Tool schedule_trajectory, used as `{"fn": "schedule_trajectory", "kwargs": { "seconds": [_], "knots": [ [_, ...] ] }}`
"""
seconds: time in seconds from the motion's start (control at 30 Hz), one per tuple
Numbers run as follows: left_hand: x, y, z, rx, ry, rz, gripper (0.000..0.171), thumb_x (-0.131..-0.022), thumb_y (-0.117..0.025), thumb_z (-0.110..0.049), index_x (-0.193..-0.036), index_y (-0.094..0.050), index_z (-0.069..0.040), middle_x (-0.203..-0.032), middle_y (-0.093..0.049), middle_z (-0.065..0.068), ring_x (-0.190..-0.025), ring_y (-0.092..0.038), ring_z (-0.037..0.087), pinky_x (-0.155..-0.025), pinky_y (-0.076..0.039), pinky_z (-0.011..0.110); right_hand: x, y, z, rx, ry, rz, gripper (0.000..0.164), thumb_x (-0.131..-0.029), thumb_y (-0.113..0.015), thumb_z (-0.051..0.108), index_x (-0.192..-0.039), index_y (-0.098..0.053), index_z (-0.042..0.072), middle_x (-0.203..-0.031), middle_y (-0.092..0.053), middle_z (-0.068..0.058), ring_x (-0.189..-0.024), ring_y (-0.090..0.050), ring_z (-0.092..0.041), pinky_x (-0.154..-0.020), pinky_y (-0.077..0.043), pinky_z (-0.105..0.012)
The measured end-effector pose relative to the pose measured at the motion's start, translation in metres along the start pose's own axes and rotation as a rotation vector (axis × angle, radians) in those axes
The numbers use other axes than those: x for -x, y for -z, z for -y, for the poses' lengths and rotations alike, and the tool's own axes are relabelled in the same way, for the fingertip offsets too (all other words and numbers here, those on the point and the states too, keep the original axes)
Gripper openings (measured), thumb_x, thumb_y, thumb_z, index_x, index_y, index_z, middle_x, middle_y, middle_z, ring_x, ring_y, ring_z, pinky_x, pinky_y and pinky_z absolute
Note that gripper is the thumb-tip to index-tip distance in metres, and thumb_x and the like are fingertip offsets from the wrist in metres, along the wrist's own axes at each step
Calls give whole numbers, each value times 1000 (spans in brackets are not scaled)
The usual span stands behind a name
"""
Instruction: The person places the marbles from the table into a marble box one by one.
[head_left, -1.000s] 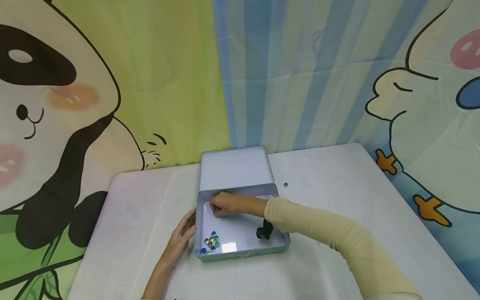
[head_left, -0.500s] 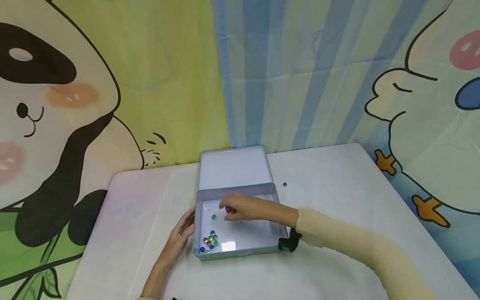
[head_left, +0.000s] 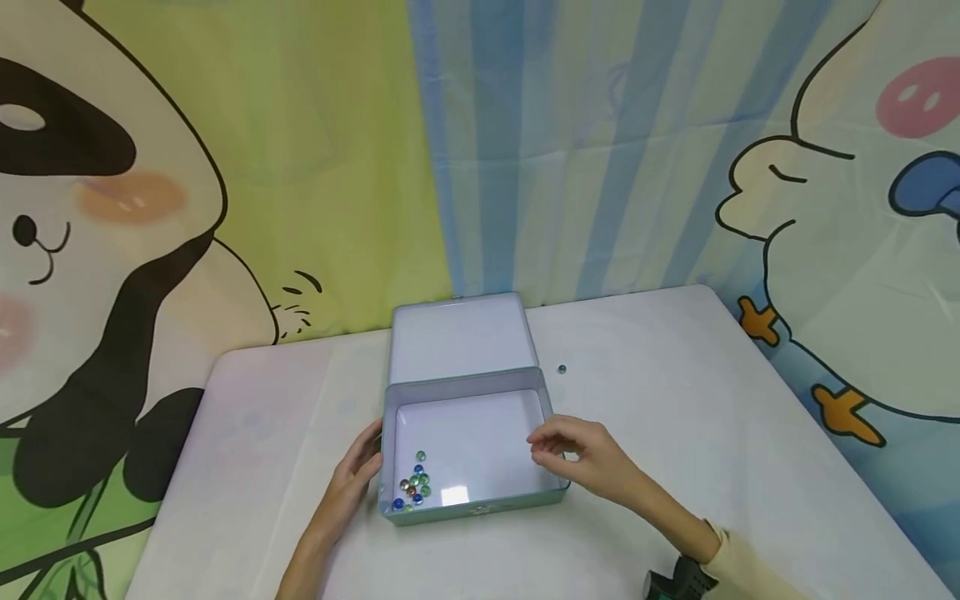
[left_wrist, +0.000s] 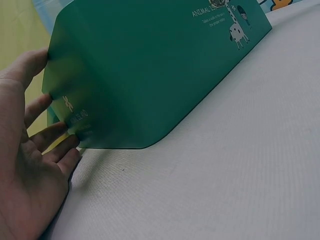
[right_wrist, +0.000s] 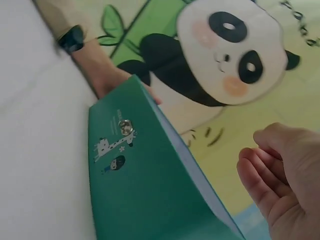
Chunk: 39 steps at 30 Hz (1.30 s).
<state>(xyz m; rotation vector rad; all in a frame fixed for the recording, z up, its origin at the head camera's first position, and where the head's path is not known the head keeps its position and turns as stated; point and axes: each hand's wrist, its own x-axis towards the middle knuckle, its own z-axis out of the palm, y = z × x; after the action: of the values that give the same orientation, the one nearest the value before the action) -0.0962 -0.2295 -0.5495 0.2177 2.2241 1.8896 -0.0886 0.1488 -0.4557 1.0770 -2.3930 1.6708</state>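
Note:
A green tin box point(head_left: 517, 502) stands on the table with its lid point(head_left: 461, 337) hinged back. Several glass marbles point(head_left: 415, 481), blue, green and brownish, cluster in its front left corner, and one green marble point(head_left: 421, 456) lies just behind them. My left hand point(head_left: 341, 492) rests its outstretched fingers against the box's left wall; in the left wrist view the fingertips point(left_wrist: 59, 129) touch the green side. Over the box's right edge hovers my right hand point(head_left: 588, 458). Its fingers are loosely bent and nothing shows between them, also in the right wrist view.
One loose marble point(head_left: 562, 368) lies on the white table point(head_left: 637, 367) behind and right of the box. A printed curtain point(head_left: 360, 167) with cartoon animals hangs behind the table. Dark wrist gear point(head_left: 678, 579) sits on my right wrist.
My right hand has let go of the green marble and moved right, from the box's back left to its right edge. That marble has rolled forward to the cluster. The left hand stays put.

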Motion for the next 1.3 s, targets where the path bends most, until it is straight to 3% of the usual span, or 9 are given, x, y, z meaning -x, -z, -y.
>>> {"fn": "schedule_trajectory", "kwargs": {
  "seconds": [0.13,0.27,0.37,0.6,0.73,0.87,1.03,1.13,1.3],
  "knots": [
    [0,2,1,-5,-9,8,53,-104,-40,-20,-154,-23,-23,-162,-21,10,-147,-27,21,-104,-28,5,27,3,1,-80,-94,-123,23,-88,-63,-7,-107,-65,6,-97,-68,-2,-85,-65,-7,-76,-58,-21],
    [0,2,2,1,-13,8,53,-104,-41,-21,-154,-24,-23,-162,-21,10,-137,-33,-6,-104,-27,6,41,8,1,-131,-164,-146,18,-91,-62,-2,-108,-63,0,-98,-67,-5,-85,-66,-9,-77,-58,-22],
    [0,1,2,14,-15,8,53,-103,-41,-20,-154,-24,-23,-162,-21,10,-131,-33,-16,-103,-27,5,46,13,-2,-133,-220,-149,17,-92,-62,1,-109,-62,-2,-96,-67,-11,-83,-66,-8,-75,-58,-22],
    [1,2,2,14,-17,4,53,-103,-41,-20,-154,-25,-23,-162,-22,9,-131,-34,-16,-103,-28,5,51,18,-9,-110,-321,-164,16,-92,-63,6,-108,-63,3,-95,-67,-10,-80,-69,-19,-72,-59,-24],
    [1,1,1,16,-9,8,53,-104,-41,-20,-154,-24,-22,-162,-21,9,-141,-31,1,-104,-27,5,51,21,-24,-40,-328,-167,17,-92,-63,7,-107,-63,-1,-92,-67,-20,-78,-68,-13,-69,-59,-22],
    [1,1,0,1,-12,11,54,-104,-40,-19,-154,-23,-20,-162,-20,11,-147,-25,26,-104,-27,6,41,29,-53,123,-369,-184,16,-90,-67,7,-102,-66,-3,-89,-70,-11,-76,-64,-3,-66,-57,-18],
    [1,2,1,9,-23,8,53,-104,-40,-18,-154,-24,-20,-162,-21,12,-141,-32,0,-105,-27,6,9,44,-93,404,-344,-220,14,-84,-72,1,-96,-68,0,-84,-69,-6,-73,-60,-3,-64,-54,-17],
    [0,2,2,23,-20,2,53,-103,-41,-18,-154,-25,-22,-162,-22,10,-132,-33,-13,-105,-27,7,-14,54,-110,488,-297,-222,17,-82,-73,0,-98,-67,-2,-81,-67,-9,-71,-60,-12,-62,-52,-20],
    [0,1,2,19,-12,-4,53,-103,-42,-19,-153,-26,-24,-162,-23,8,-139,-33,-3,-105,-28,8,-40,65,-131,498,-280,-165,19,-82,-71,-1,-100,-67,-5,-82,-64,-14,-73,-60,-21,-64,-52,-24]
  ]
}}
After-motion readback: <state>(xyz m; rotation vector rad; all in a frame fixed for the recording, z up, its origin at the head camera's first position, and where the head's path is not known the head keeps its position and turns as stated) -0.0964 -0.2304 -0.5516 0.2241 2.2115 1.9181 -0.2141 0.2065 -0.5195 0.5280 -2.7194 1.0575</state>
